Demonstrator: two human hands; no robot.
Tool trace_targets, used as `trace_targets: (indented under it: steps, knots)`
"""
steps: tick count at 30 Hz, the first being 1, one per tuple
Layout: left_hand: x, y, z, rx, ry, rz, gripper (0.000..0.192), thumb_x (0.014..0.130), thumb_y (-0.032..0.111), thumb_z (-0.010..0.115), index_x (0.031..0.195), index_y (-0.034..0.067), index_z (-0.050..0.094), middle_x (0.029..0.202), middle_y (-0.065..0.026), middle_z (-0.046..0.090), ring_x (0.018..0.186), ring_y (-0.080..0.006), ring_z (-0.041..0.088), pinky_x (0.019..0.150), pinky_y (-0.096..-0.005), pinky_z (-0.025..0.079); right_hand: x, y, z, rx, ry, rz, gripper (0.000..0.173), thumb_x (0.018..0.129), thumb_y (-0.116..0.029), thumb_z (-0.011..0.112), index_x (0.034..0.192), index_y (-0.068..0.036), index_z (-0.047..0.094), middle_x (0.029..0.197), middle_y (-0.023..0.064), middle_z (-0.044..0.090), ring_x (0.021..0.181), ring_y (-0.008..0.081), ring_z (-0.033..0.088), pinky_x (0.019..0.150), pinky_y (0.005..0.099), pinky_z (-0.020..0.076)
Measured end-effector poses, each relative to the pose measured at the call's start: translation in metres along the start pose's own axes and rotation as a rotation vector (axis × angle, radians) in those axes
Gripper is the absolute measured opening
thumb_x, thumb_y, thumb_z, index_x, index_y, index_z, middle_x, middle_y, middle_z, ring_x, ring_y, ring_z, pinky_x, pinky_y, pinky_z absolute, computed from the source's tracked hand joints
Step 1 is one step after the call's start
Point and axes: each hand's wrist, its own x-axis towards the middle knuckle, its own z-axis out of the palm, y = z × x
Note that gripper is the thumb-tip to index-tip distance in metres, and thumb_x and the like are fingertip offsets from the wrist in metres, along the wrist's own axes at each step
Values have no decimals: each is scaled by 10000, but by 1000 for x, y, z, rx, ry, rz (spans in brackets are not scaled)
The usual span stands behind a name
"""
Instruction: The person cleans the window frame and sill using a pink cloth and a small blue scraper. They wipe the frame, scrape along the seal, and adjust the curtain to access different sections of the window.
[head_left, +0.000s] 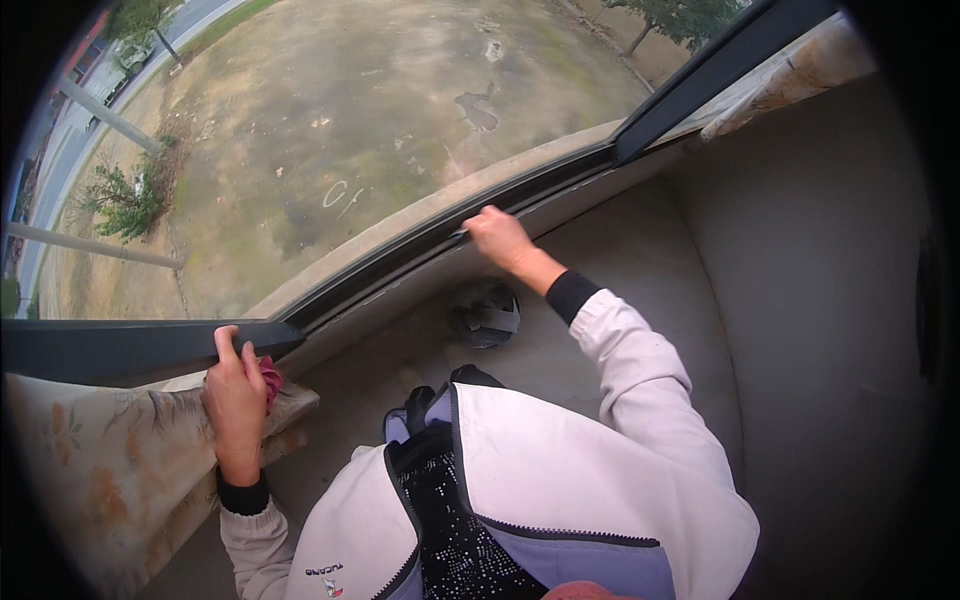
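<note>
My right hand is closed around a small, thin tool. Only the tool's tip shows, down at the dark window track; its kind is too small to tell. On the left, my left hand grips a crumpled pink cloth, partly hidden behind the fingers. Its fingertips reach the dark upright window frame. A patterned curtain hangs right beside that wrist.
Below the sill, a bin lined with a dark plastic bag stands on the floor, with something white in it. Another frame bar and a gathered curtain bound the opening at right. Outside lies bare ground, well below.
</note>
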Motion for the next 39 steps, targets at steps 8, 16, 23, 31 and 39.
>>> trace_targets:
  steps: [8, 16, 23, 31, 39]
  knots:
    - [-3, 4, 4, -62, 54, -61, 228, 1051, 185, 568, 1256, 85, 550, 832, -273, 690, 833, -496, 675, 664, -564, 484, 11, -23, -47, 234, 68, -7, 86, 902, -78, 629, 931, -82, 710, 835, 89, 699, 905, 298, 672, 779, 424, 579]
    - [0, 7, 7, -38, 83, -125, 230, 1045, 179, 574, 1252, 79, 553, 781, -265, 676, 767, -488, 670, 629, -560, 468, 1, -53, -13, 517, 79, -39, 101, 886, -95, 690, 970, -100, 746, 874, 96, 718, 914, 295, 699, 799, 428, 584]
    - [-1, 6, 12, -30, 72, -123, 295, 1046, 218, 580, 1318, 110, 543, 737, -256, 676, 731, -490, 665, 604, -568, 471, -39, 119, -82, 34, 136, 480, 152, 942, -144, 659, 1039, -77, 755, 951, 156, 745, 938, 385, 699, 812, 500, 566]
    - [-3, 6, 10, -47, 55, -149, 337, 1040, 207, 584, 1371, 146, 563, 739, -245, 673, 732, -477, 666, 608, -550, 474, -9, 13, -27, 440, 76, -23, 119, 897, -70, 663, 993, -87, 730, 901, 120, 728, 909, 334, 685, 811, 453, 580]
    - [-5, 4, 14, -34, 48, -180, 388, 1048, 217, 574, 1435, 214, 552, 701, -224, 650, 679, -458, 652, 582, -542, 451, -26, 148, -107, -231, -230, 304, 159, 921, -74, 613, 1002, -70, 750, 918, 137, 731, 938, 350, 697, 822, 466, 584]
